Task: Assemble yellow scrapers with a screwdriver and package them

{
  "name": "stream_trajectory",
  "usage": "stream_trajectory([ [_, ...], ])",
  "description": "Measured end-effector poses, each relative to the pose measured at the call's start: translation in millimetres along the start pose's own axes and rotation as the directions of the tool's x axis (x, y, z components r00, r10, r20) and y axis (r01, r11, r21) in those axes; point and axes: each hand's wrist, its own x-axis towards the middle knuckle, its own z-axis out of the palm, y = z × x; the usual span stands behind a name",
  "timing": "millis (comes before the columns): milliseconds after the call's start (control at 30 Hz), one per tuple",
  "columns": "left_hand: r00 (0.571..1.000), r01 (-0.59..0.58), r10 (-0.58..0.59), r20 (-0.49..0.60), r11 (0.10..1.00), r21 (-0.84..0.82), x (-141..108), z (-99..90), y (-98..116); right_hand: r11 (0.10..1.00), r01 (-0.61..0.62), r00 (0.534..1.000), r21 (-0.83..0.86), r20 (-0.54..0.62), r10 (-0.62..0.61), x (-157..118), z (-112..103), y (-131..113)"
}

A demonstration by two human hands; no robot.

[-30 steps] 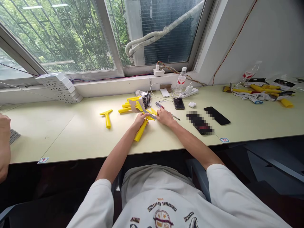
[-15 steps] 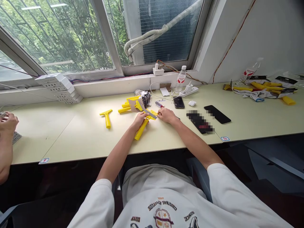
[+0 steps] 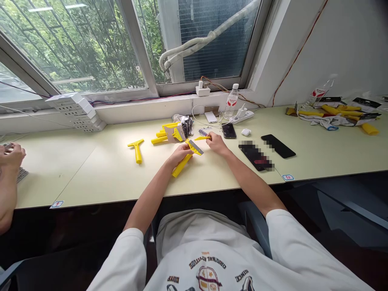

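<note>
A T-handled scraper (image 3: 137,152) lay on the desk (image 3: 91,173), left of a heap of scraper parts (image 3: 160,138). Further right, a smartphone (image 3: 228,130) lay in front of a power strip (image 3: 242,117), with a water bottle (image 3: 231,101) behind it. A second smartphone (image 3: 278,146) lay right of them, near the desk's front edge.

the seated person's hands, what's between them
In the head view, the grey metal blade end of a yellow plastic scraper lies between left hand and right hand.
</note>
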Motion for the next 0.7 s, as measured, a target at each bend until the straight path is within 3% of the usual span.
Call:
stream_trajectory([
  [133,1.0,0.011,-0.011,-0.008,1.0,-0.009,-0.8,2.1,1.5,0.969,-0.012,0.998,0.245,-0.062,0.028,6.9,3.4,2.9],
  [300,1.0,0.0,0.0,0.008,1.0,-0.031,-3.3,5.6,5.5,0.979,-0.023,0.997,0.203,-0.067,0.037,7.6,-0.8,4.5],
  [400,1.0,-0.006,0.006,-0.003,0.998,-0.059,-4.6,5.9,8.1,0.995,0.088,0.987,0.056,0.132,-0.094,1.8,-6.1,1.2],
  [467,1.0,-0.015,0.013,-0.022,0.997,-0.074,-4.8,4.8,9.4,0.982,0.19,0.923,-0.006,0.342,-0.177,-3.5,-8.4,-4.8],
  [533,0.999,-0.011,0.007,-0.045,0.996,-0.085,-4.7,3.0,10.2,0.965,0.26,0.852,-0.025,0.476,-0.217,-8.7,-9.0,-12.4],
  [600,0.998,-0.001,-0.005,-0.064,0.996,-0.089,-4.6,1.4,11.0,0.948,0.312,0.817,-0.058,0.525,-0.237,-12.8,-8.1,-19.1],
  [700,0.996,0.006,-0.015,-0.085,0.995,-0.096,-4.9,0.1,12.6,0.935,0.342,0.804,-0.091,0.543,-0.241,-15.1,-5.1,-22.7],
])
